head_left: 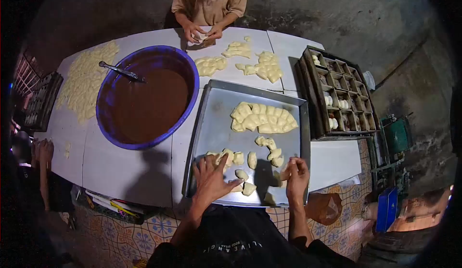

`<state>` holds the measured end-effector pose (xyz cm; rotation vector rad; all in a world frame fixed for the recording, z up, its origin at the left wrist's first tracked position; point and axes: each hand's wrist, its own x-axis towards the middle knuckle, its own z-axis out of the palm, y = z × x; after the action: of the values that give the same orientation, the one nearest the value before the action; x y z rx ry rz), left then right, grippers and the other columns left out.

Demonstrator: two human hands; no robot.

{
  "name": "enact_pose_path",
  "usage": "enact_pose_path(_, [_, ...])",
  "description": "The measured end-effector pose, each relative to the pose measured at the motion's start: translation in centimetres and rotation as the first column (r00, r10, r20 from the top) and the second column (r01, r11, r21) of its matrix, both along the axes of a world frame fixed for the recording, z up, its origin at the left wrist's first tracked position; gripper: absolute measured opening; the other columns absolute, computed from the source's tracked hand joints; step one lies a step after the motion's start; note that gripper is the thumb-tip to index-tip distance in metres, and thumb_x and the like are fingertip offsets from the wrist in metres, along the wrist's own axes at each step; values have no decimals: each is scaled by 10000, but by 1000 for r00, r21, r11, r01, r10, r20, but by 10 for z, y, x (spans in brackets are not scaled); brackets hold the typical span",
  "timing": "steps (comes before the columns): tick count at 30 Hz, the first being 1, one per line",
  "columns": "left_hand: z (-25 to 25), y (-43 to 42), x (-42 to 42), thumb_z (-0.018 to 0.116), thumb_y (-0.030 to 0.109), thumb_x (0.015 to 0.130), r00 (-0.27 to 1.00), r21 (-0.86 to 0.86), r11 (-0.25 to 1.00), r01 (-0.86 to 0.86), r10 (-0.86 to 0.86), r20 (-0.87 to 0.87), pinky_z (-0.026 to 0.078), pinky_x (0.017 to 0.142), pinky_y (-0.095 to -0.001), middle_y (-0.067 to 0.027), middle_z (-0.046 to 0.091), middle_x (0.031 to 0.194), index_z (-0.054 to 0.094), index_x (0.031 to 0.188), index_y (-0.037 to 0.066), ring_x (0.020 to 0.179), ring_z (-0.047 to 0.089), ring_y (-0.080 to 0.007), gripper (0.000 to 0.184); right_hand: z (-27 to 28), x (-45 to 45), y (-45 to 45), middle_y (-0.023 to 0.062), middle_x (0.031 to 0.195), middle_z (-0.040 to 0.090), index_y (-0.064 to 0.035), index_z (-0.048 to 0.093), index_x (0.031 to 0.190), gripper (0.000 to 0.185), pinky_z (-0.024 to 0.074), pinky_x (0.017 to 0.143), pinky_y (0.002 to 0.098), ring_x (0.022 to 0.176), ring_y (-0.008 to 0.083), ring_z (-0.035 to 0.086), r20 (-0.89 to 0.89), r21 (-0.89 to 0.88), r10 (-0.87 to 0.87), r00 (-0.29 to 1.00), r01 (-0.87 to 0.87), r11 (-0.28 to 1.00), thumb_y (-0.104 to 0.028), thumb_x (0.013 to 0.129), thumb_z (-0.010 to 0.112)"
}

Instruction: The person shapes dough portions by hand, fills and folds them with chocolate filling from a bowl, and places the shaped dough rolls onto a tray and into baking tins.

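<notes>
A metal tray [209,118] lies in front of me with pale yellow dough in it. My left hand [211,180] is over the tray's left side, fingers spread, resting on or just above a cluster of dough pieces [226,156]. On the right side my right hand [296,175] has its fingers pinched together; whether dough is between them is hidden. Between the hands lie several loose dough pieces [252,160], with a short string of lumps [270,147] behind them. A larger scored slab of dough [264,117] sits farther back in the tray.
A blue basin [187,105] of brown filling with a spoon [120,70] stands left. Dough sheets [91,75] cover the far left table. A divided wooden crate [344,92] holding white pieces stands right. Across the table a person [209,8] handles white dough [199,36]; another person's arm [44,167] shows left.
</notes>
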<state>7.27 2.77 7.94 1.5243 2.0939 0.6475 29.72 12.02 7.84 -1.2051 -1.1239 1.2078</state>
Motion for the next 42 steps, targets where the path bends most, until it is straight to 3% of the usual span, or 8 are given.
enact_pose_path(12, [-86,2,-4,559,15,881,645,311,937,-161,-139,752,495,696,-323,-67,651,713,589,947,-12,744,628,-194,77,45,-12,17,74,884,570,-20,546,1036,189,515,613,275,749,147,572,-593,131,259,762,-227,965,-189,954,520])
enact_pose_path(16, [-78,-3,-20,402,191,973,-439,-104,892,-439,-112,892,503,880,-439,-194,629,1016,508,1105,8,982,623,-305,250,20,55,52,99,985,590,-3,593,1067,317,487,728,303,796,190,576,-114,108,347,931,-336,936,-279,999,453])
enact_pose_path(19, [-78,10,-10,472,14,889,160,192,832,-521,-126,979,503,886,-435,-167,626,1072,520,1130,13,1025,609,-321,246,-24,54,35,176,1243,575,31,604,1145,346,464,927,345,1148,253,556,915,-39,212,343,-448,893,-177,877,673])
enact_pose_path(21, [-41,10,-10,501,-116,774,-358,69,899,-432,-242,902,486,937,-393,-186,596,1151,470,1198,2,1105,591,-312,442,-15,14,10,177,1369,478,11,536,1275,453,464,971,368,1252,269,485,593,-131,443,673,-462,877,-159,874,662])
enact_pose_path(27, [-12,17,12,493,-183,785,560,458,758,-464,-150,815,466,939,-322,-133,616,1053,572,1054,-47,1038,614,-215,312,-3,-74,-22,181,1155,639,20,537,1291,523,485,862,299,1029,199,618,316,-102,583,749,-584,805,-174,840,717])
enact_pose_path(37, [-25,10,-46,439,98,962,-88,107,713,-693,-230,969,514,861,-411,-175,619,992,479,1199,9,938,637,-300,257,14,46,24,197,1245,553,41,633,1152,389,455,933,348,1124,286,560,486,-168,464,740,-442,881,-256,901,644])
enact_pose_path(39, [-34,15,-41,403,261,1007,-381,23,857,-516,-253,889,506,912,-440,-211,605,1095,399,1250,16,1065,603,-340,345,9,41,9,272,1386,429,-33,644,1183,434,403,1017,425,1234,414,476,986,-130,162,25,-485,865,-298,844,699])
enact_pose_path(42, [-56,19,-15,477,-9,886,-231,37,952,-305,-111,967,477,953,-386,-214,570,1204,343,1382,93,1109,576,-304,524,0,4,-2,234,1406,429,-77,647,1197,409,452,950,382,1216,332,505,745,40,314,589,-509,860,-167,804,717])
